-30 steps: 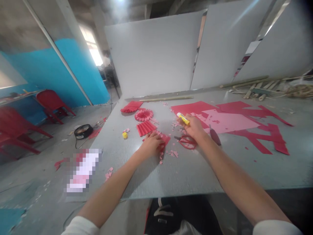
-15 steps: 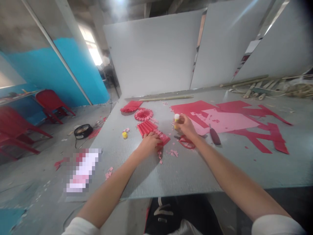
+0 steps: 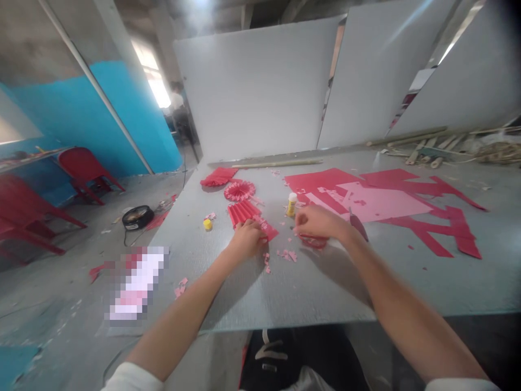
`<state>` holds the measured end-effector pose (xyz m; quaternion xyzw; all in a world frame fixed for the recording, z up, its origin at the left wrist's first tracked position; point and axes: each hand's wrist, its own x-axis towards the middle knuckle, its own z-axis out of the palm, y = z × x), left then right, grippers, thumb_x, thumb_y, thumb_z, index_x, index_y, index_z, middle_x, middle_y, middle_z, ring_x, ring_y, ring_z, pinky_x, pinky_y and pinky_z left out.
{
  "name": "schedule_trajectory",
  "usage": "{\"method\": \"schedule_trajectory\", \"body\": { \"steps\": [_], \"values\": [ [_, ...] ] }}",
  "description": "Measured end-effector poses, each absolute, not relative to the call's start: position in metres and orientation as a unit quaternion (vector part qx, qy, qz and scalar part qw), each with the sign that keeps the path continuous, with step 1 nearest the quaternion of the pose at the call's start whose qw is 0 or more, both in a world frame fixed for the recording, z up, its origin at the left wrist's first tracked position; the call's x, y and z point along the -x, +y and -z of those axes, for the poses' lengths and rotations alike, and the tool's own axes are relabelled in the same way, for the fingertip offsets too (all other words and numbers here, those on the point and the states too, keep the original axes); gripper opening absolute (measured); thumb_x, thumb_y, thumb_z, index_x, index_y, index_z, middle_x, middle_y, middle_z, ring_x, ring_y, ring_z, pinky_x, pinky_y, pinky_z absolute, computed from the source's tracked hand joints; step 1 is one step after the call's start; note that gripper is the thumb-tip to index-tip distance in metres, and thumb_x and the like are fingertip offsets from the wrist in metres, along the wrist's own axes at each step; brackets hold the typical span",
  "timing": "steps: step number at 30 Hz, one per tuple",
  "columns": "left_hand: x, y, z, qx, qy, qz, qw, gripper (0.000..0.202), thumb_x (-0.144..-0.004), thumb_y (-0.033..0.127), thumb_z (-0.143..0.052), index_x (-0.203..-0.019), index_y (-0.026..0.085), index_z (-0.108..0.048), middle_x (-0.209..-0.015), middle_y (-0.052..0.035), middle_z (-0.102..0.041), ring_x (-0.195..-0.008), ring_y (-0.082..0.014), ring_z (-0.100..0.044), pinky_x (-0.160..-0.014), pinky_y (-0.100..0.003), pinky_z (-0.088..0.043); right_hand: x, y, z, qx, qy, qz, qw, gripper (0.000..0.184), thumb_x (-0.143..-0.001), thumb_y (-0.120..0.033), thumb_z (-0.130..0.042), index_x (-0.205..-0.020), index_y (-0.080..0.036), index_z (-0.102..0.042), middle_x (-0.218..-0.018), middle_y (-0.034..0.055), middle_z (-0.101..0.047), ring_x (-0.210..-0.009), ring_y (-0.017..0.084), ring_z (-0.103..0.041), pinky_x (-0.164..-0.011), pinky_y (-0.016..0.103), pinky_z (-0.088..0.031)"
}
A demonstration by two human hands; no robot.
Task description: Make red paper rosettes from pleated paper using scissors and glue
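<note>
The left hand point(image 3: 246, 240) lies curled on the counter point(image 3: 317, 288), its fingers bent down over the near end of a pleated red paper strip point(image 3: 243, 213), and the hand hides part of that end, so whether it pinches the paper or only presses on it cannot be told. A loose red paper piece point(image 3: 268, 231) angles out from under the strip just beside the hand. The right hand point(image 3: 321, 222) is curled over a pair of red-handled scissors point(image 3: 312, 242), mostly covering them; only the lower edge of the handle loops shows, and whether the hand grips them cannot be told. Just beyond its knuckles, a glue stick point(image 3: 292, 205) stands upright on its own, not touched by either hand. A dark-handled tool point(image 3: 358, 225) lies tilted just right of the right hand, its kind hard to make out. Further off lie a red paper rosette point(image 3: 239, 190), a red paper fan point(image 3: 218, 176), a small yellow cap point(image 3: 208, 225), and a pink sheet point(image 3: 382, 201) on cut red paper point(image 3: 431, 187). Pink scraps point(image 3: 288, 255) are scattered between the hands and the near edge. A pixelated patch point(image 3: 138, 282) hides whatever lies at the counter's left edge.
</note>
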<state>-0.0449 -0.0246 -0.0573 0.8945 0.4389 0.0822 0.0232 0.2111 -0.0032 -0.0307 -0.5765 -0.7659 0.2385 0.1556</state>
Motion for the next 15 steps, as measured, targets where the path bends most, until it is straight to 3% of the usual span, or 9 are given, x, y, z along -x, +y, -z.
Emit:
{"method": "schedule_trajectory", "body": {
  "steps": [2, 4, 11, 15],
  "values": [
    [0.046, -0.024, 0.058, -0.896, 0.435, -0.084, 0.029, 0.023, -0.095, 0.025, -0.056, -0.095, 0.022, -0.079, -0.097, -0.0099, -0.070, -0.108, -0.0272, -0.057, -0.089, -0.039, -0.042, -0.201, -0.020, 0.025, 0.533, -0.772, -0.345, 0.017, 0.009, -0.068, -0.023, -0.074, -0.073, -0.023, -0.066, -0.062, 0.0011, -0.067, -0.053, 0.019, -0.062, -0.054, 0.031, -0.043],
    [0.047, -0.023, 0.059, -0.899, 0.429, -0.084, 0.032, 0.022, -0.094, 0.025, -0.057, -0.095, 0.022, -0.079, -0.098, -0.0101, -0.070, -0.108, -0.0276, -0.057, -0.088, -0.038, -0.042, -0.188, -0.031, 0.025, 0.511, -0.772, -0.373, -0.063, 0.014, -0.063, -0.022, -0.078, -0.069, -0.022, -0.065, -0.057, 0.0003, -0.066, -0.047, 0.018, -0.061, -0.050, 0.029, -0.042],
    [0.047, -0.019, 0.062, -0.900, 0.425, -0.090, 0.037, 0.022, -0.093, 0.023, -0.056, -0.093, 0.020, -0.078, -0.098, -0.0106, -0.070, -0.102, -0.0257, -0.058, -0.086, -0.037, -0.044, -0.175, -0.035, 0.037, 0.473, -0.829, -0.293, -0.061, 0.014, -0.061, -0.023, -0.080, -0.069, -0.022, -0.069, -0.060, -0.0017, -0.067, -0.042, 0.014, -0.055, -0.047, 0.026, -0.035],
    [0.048, -0.018, 0.065, -0.902, 0.416, -0.104, 0.042, 0.021, -0.093, 0.023, -0.057, -0.092, 0.020, -0.078, -0.098, -0.0101, -0.070, -0.104, -0.0255, -0.059, -0.087, -0.037, -0.045, -0.175, -0.030, 0.040, 0.445, -0.853, -0.266, -0.057, 0.013, -0.064, -0.024, -0.081, -0.072, -0.023, -0.072, -0.067, -0.0008, -0.070, -0.054, 0.015, -0.059, -0.051, 0.026, -0.034]
  ]
}}
